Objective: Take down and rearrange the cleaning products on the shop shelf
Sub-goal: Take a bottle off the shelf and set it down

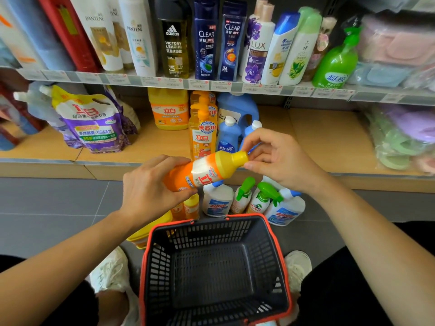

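Note:
An orange bottle with a yellow cap (207, 171) lies tilted in the air in front of the lower shelf (329, 137), cap pointing right. My left hand (150, 187) grips its body from the left. My right hand (275, 158) pinches the yellow cap end with fingers and thumb. Behind the bottle stand an orange pump bottle (202, 130), a yellow jug (169, 109) and blue detergent bottles (229, 135). A purple refill pouch (94, 123) leans on the shelf's left part.
A dark shopping basket with a red rim (214, 269) stands open on the grey floor between my shoes. Several spray bottles (259, 201) and small orange bottles (190, 207) stand on the floor behind it. Shampoo bottles (207, 41) fill the upper shelf.

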`<action>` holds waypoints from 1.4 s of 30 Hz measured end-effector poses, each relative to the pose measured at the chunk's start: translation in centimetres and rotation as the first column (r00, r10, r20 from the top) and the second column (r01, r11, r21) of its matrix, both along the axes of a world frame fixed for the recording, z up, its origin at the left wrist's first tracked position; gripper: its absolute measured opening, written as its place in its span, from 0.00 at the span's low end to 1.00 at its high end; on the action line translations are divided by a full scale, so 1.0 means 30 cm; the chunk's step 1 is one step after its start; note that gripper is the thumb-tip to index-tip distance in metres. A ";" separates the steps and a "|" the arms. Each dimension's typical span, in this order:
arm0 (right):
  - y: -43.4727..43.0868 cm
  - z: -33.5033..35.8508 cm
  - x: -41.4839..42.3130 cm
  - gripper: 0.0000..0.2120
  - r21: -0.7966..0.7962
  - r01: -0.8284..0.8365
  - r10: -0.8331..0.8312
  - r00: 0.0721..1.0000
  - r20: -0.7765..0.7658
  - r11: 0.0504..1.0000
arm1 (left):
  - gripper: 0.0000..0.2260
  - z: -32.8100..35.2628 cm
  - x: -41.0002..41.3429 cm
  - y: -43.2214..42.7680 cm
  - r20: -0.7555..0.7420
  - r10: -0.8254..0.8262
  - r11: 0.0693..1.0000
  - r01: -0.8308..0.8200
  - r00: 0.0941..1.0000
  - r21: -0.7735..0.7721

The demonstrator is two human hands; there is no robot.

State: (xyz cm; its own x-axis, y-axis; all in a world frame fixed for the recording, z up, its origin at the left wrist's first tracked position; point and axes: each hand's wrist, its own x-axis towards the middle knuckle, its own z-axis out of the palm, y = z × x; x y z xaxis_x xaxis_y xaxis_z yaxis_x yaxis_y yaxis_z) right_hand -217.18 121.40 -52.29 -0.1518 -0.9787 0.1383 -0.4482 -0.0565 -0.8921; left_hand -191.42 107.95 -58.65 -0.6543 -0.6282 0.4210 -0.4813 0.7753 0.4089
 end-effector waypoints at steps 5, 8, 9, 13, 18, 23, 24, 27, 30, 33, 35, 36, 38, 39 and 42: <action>-0.014 -0.012 0.018 0.15 -0.073 0.116 -0.106 0.986 0.126 0.991 | 0.31 0.007 -0.021 0.005 0.046 0.025 0.953 -0.037 0.999 0.301; -0.019 -0.037 0.042 0.18 -0.042 0.185 -0.177 0.973 0.150 0.982 | 0.30 0.005 -0.031 -0.004 -0.037 -0.001 0.835 0.021 0.999 0.549; -0.020 -0.048 0.052 0.18 -0.018 0.203 -0.198 0.969 0.146 0.979 | 0.28 0.006 -0.033 -0.007 -0.086 0.001 0.777 0.054 0.996 0.627; -0.028 -0.100 0.104 0.18 0.171 0.140 -0.154 0.985 0.074 0.975 | 0.23 0.023 -0.044 -0.005 -0.300 0.078 0.518 0.218 0.951 0.827; -0.030 -0.189 0.212 0.28 0.389 -0.002 -0.050 0.991 0.123 0.921 | 0.24 0.051 -0.050 -0.004 -0.396 0.144 0.357 0.325 0.907 0.876; -0.041 -0.207 0.237 0.34 0.326 -0.016 -0.089 0.948 0.305 0.945 | 0.19 0.046 -0.035 -0.024 -0.439 0.192 0.278 0.380 0.878 0.882; -0.044 -0.207 0.237 0.37 0.315 -0.001 -0.097 0.951 0.295 0.949 | 0.17 0.041 -0.035 -0.028 -0.450 0.223 0.245 0.397 0.865 0.885; -0.047 -0.204 0.249 0.41 0.264 0.078 -0.142 0.962 0.233 0.961 | 0.16 0.034 -0.037 -0.039 -0.490 0.264 0.164 0.462 0.831 0.872; -0.045 -0.205 0.256 0.35 0.198 0.175 -0.218 0.949 0.226 0.965 | 0.17 0.047 -0.035 -0.052 -0.477 0.198 0.163 0.451 0.856 0.878; -0.038 -0.191 0.233 0.27 0.114 0.268 -0.284 0.943 0.172 0.957 | 0.15 0.073 -0.032 -0.067 -0.305 0.134 0.364 0.239 0.943 0.900; -0.036 -0.168 0.209 0.25 0.060 0.352 -0.357 0.922 0.151 0.934 | 0.11 0.076 -0.029 -0.078 -0.253 0.190 0.545 0.113 0.949 0.831; -0.037 -0.154 0.197 0.24 0.027 0.378 -0.377 0.911 0.167 0.925 | 0.10 0.073 -0.027 -0.082 -0.267 0.209 0.614 0.086 0.941 0.785; -0.038 -0.129 0.186 0.24 -0.053 0.350 -0.336 0.925 0.180 0.935 | 0.08 0.071 -0.025 -0.080 -0.304 0.171 0.708 0.098 0.937 0.700; -0.036 -0.120 0.188 0.23 -0.085 0.309 -0.293 0.942 0.164 0.947 | 0.06 0.071 -0.026 -0.075 -0.307 0.112 0.736 0.129 0.945 0.665; -0.025 -0.111 0.214 0.23 -0.093 0.209 -0.193 0.969 0.154 0.973 | 0.17 0.060 -0.033 -0.048 -0.216 -0.149 0.725 0.255 0.965 0.640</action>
State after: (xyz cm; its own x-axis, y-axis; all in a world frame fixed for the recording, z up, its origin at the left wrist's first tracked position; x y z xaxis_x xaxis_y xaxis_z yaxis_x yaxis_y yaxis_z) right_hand -210.75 120.65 -55.61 -0.3700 -0.9065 0.2035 -0.3283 -0.0774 -0.9414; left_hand -192.42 106.50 -56.84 -0.7657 -0.6412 0.0499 -0.2418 0.3589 0.9015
